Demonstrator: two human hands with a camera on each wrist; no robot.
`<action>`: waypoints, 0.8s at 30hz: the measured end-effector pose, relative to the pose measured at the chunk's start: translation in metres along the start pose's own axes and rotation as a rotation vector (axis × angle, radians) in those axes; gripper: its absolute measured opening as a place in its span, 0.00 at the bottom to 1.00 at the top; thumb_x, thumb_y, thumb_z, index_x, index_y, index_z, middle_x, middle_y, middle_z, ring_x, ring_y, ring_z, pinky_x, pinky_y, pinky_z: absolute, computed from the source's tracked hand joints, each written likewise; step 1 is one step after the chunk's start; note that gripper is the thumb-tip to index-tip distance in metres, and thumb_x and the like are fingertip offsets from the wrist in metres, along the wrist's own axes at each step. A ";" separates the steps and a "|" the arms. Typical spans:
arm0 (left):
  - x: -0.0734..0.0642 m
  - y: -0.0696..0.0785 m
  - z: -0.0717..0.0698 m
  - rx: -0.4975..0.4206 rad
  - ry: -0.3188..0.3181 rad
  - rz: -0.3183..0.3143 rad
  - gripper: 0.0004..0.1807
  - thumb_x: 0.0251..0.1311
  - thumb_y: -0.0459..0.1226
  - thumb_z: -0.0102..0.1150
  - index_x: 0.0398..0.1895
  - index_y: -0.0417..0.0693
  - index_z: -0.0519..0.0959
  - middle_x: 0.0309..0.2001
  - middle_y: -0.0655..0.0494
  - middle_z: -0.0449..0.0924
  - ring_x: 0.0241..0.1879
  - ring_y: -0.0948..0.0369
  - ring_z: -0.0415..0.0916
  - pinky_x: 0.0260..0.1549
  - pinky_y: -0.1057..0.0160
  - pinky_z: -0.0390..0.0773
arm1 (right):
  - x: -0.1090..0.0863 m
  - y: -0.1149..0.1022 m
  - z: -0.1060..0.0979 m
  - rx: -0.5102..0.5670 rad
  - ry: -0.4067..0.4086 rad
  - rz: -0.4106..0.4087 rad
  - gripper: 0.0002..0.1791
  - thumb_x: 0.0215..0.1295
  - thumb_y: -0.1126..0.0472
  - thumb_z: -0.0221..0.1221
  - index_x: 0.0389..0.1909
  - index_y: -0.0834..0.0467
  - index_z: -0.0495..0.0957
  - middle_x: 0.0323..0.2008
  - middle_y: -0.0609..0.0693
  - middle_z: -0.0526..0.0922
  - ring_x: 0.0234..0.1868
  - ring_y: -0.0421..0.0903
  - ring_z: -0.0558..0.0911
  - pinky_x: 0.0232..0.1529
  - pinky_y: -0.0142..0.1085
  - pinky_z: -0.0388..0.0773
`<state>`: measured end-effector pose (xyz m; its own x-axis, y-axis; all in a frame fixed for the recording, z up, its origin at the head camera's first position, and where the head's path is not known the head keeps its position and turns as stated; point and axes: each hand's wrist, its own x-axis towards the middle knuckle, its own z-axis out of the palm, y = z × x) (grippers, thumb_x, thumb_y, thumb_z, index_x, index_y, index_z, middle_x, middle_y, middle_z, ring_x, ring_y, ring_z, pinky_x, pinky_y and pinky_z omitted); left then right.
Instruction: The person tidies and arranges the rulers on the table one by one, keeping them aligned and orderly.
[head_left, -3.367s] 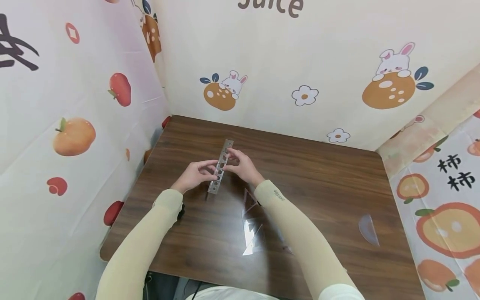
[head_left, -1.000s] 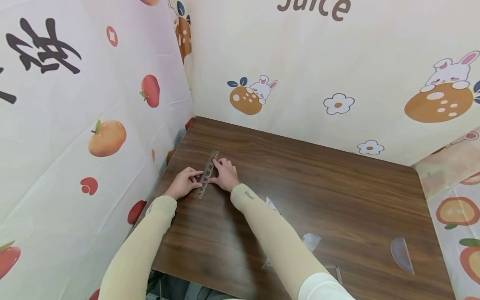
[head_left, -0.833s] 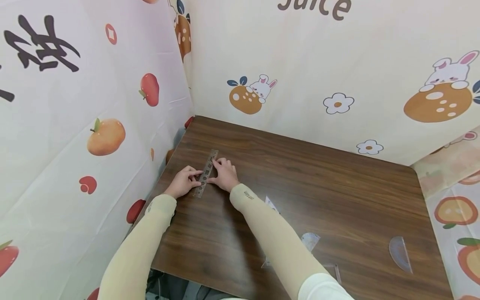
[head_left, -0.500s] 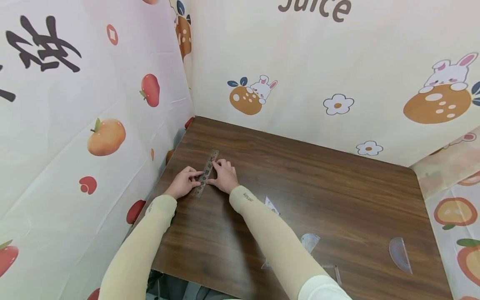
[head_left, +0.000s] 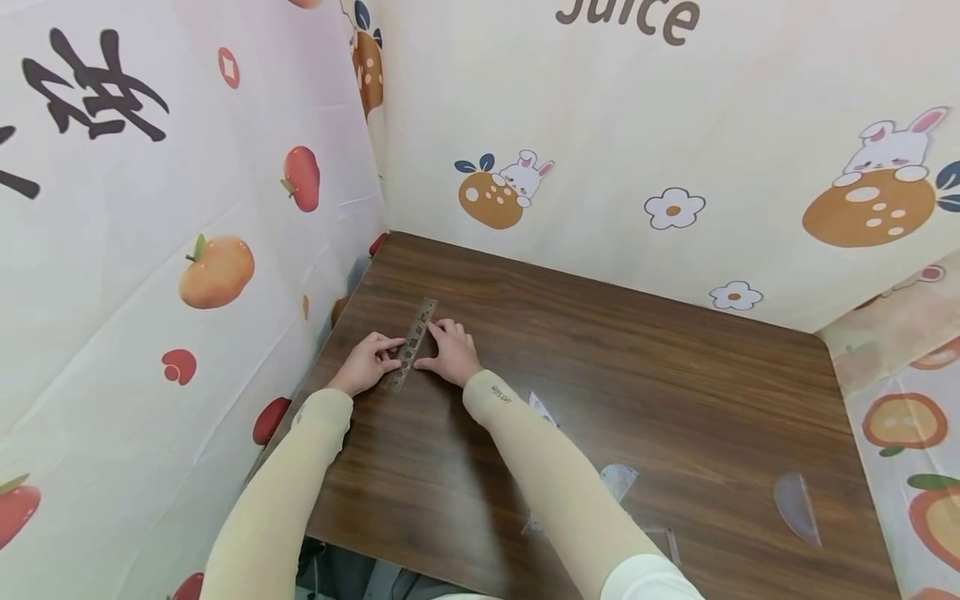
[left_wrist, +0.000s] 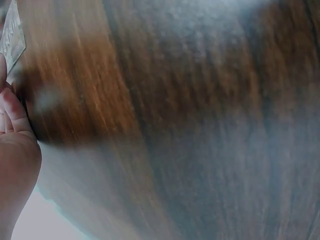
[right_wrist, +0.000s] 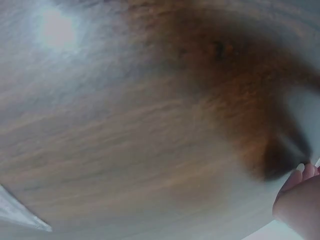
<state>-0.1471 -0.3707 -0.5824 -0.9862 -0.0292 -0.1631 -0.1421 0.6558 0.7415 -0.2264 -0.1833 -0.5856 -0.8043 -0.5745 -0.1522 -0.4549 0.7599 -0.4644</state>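
Observation:
A grey see-through stencil ruler [head_left: 414, 342] with a row of cut-out shapes lies near the table's left side, slanting away from me. My left hand [head_left: 366, 363] is at its left edge, thumb and index fingertips touching it. Across from it, my right hand [head_left: 452, 351] has thumb and index spread along the right edge; the index meets the ruler, and whether the thumb does is hard to tell. In the left wrist view a corner of the ruler [left_wrist: 13, 37] shows beyond the fingers. The right wrist view has only part of the right hand [right_wrist: 299, 195].
A set square [head_left: 542, 408] and a fan-shaped clear piece [head_left: 618, 480] lie partly under my right forearm. Another clear straight-edged piece [head_left: 672, 547] is near the right sleeve. A protractor [head_left: 798, 508] lies at the right of the wooden table [head_left: 645, 367]. Printed cloth walls stand behind and left.
The ruler, held up between both hands at first, now lies down farther left. Since a second ago it has shifted very slightly, its near end leftward. The head view has turned left.

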 end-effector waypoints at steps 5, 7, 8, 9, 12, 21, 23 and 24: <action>0.004 0.004 0.000 0.017 0.002 -0.025 0.27 0.59 0.38 0.63 0.64 0.47 0.73 0.46 0.46 0.74 0.38 0.58 0.73 0.40 0.63 0.73 | -0.004 0.007 -0.008 0.077 -0.011 0.007 0.49 0.53 0.36 0.64 0.73 0.52 0.58 0.68 0.52 0.64 0.68 0.50 0.63 0.68 0.48 0.60; 0.005 0.006 -0.001 0.020 0.002 -0.025 0.28 0.60 0.39 0.63 0.64 0.47 0.72 0.46 0.45 0.74 0.39 0.56 0.75 0.42 0.60 0.74 | -0.006 0.010 -0.013 0.114 -0.023 0.023 0.49 0.53 0.38 0.65 0.73 0.52 0.57 0.68 0.52 0.63 0.69 0.51 0.62 0.69 0.48 0.58; 0.005 0.008 -0.001 0.016 0.006 -0.029 0.28 0.60 0.39 0.63 0.64 0.47 0.72 0.46 0.45 0.74 0.40 0.55 0.75 0.43 0.59 0.75 | -0.007 0.011 -0.015 0.134 -0.028 0.030 0.49 0.53 0.39 0.66 0.73 0.52 0.57 0.69 0.53 0.63 0.69 0.51 0.62 0.70 0.49 0.58; 0.005 0.010 -0.002 0.011 0.010 -0.031 0.28 0.60 0.39 0.62 0.64 0.47 0.72 0.46 0.45 0.74 0.40 0.54 0.75 0.43 0.58 0.75 | -0.009 0.012 -0.018 0.153 -0.033 0.038 0.49 0.54 0.39 0.66 0.73 0.53 0.57 0.69 0.53 0.63 0.70 0.52 0.61 0.70 0.49 0.57; 0.006 0.017 -0.003 0.003 0.032 -0.029 0.27 0.61 0.38 0.61 0.64 0.46 0.71 0.47 0.44 0.74 0.41 0.53 0.74 0.44 0.57 0.74 | -0.014 0.017 -0.025 0.186 -0.040 0.049 0.49 0.54 0.40 0.66 0.74 0.52 0.55 0.69 0.52 0.62 0.70 0.52 0.60 0.71 0.50 0.56; 0.009 0.044 0.000 -0.003 0.064 0.011 0.27 0.61 0.38 0.61 0.64 0.48 0.72 0.49 0.45 0.73 0.42 0.54 0.73 0.43 0.57 0.73 | -0.025 0.038 -0.046 0.228 0.001 0.053 0.49 0.55 0.41 0.66 0.74 0.51 0.54 0.70 0.53 0.61 0.71 0.54 0.59 0.71 0.53 0.54; 0.009 0.050 0.001 -0.007 0.054 0.024 0.27 0.61 0.39 0.61 0.65 0.48 0.71 0.50 0.44 0.73 0.43 0.53 0.72 0.44 0.56 0.73 | -0.026 0.043 -0.050 0.239 0.006 0.060 0.49 0.55 0.42 0.66 0.74 0.50 0.54 0.71 0.53 0.60 0.72 0.54 0.58 0.71 0.54 0.54; 0.009 0.053 0.001 -0.008 0.051 0.032 0.28 0.61 0.39 0.61 0.65 0.48 0.71 0.50 0.44 0.73 0.43 0.53 0.72 0.44 0.56 0.73 | -0.028 0.045 -0.052 0.243 0.011 0.057 0.49 0.55 0.42 0.66 0.74 0.50 0.54 0.71 0.52 0.60 0.72 0.54 0.58 0.71 0.54 0.54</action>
<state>-0.1630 -0.3353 -0.5453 -0.9933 -0.0470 -0.1054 -0.1105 0.6509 0.7510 -0.2445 -0.1174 -0.5571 -0.8308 -0.5281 -0.1756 -0.3038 0.6947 -0.6520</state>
